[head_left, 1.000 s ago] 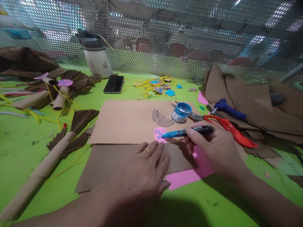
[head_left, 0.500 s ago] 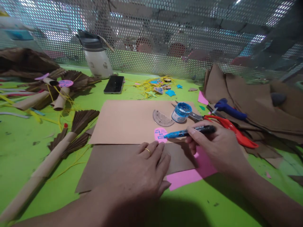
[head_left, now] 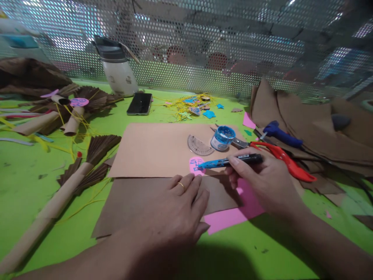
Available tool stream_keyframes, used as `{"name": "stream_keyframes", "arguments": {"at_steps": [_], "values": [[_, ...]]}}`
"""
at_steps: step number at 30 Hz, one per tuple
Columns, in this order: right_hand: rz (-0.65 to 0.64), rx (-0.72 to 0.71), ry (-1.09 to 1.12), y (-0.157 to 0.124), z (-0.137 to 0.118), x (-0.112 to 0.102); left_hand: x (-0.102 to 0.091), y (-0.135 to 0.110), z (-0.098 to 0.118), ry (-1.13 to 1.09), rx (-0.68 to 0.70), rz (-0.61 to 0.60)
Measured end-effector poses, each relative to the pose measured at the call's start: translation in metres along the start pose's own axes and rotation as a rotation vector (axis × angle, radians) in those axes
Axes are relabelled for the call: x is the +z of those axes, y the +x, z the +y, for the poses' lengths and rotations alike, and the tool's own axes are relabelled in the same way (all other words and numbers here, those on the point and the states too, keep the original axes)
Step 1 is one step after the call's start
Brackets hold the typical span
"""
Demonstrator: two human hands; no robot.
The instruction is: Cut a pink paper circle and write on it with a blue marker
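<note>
My right hand [head_left: 264, 182] is closed round a blue and black marker [head_left: 230, 161], whose tip rests on a small pink paper disc [head_left: 195, 165] bearing blue marks. My left hand [head_left: 175, 210] lies flat with fingers stretched out on a dark brown paper sheet [head_left: 131, 202], fingertips just short of the disc. A ring shows on one finger. A lighter tan sheet [head_left: 157, 149] lies beyond it, and a pink sheet [head_left: 233, 217] sticks out from under the brown one.
A protractor [head_left: 199, 146], a blue-lidded jar [head_left: 223, 137], red scissors [head_left: 279, 157] and a blue glue gun [head_left: 279, 133] lie to the right. Brown paper [head_left: 314, 128] piles at far right. A phone [head_left: 140, 104], a jug [head_left: 118, 70], paper fans and rolls [head_left: 72, 171] sit left on the green table [head_left: 29, 179].
The marker tip has shifted slightly left over the pink disc. My left hand has stayed flat in place.
</note>
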State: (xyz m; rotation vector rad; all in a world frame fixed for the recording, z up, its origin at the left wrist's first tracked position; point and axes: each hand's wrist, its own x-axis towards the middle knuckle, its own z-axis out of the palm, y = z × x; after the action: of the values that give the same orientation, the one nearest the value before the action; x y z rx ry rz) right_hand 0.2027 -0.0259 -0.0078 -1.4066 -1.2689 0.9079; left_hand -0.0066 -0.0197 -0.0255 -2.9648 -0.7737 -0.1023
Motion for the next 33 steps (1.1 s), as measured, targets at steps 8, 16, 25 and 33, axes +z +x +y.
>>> {"name": "stream_keyframes", "arguments": {"at_steps": [8, 16, 25, 33], "values": [[-0.028, 0.057, 0.065, -0.0002, 0.0011, 0.0059, 0.0022, 0.0001, -0.0005, -0.007, 0.009, 0.006], [-0.032, 0.072, 0.029, 0.0004, 0.0002, 0.0043, 0.0029, 0.0001, -0.0006, 0.001, 0.018, 0.002], [-0.006, 0.056, -0.031, 0.0012, -0.0004, -0.0021, 0.0025, -0.0016, -0.0013, -0.018, 0.007, -0.014], [0.046, 0.036, -0.051, 0.0002, -0.0028, -0.0018, 0.0013, -0.0027, 0.0001, -0.049, -0.012, 0.008]]}}
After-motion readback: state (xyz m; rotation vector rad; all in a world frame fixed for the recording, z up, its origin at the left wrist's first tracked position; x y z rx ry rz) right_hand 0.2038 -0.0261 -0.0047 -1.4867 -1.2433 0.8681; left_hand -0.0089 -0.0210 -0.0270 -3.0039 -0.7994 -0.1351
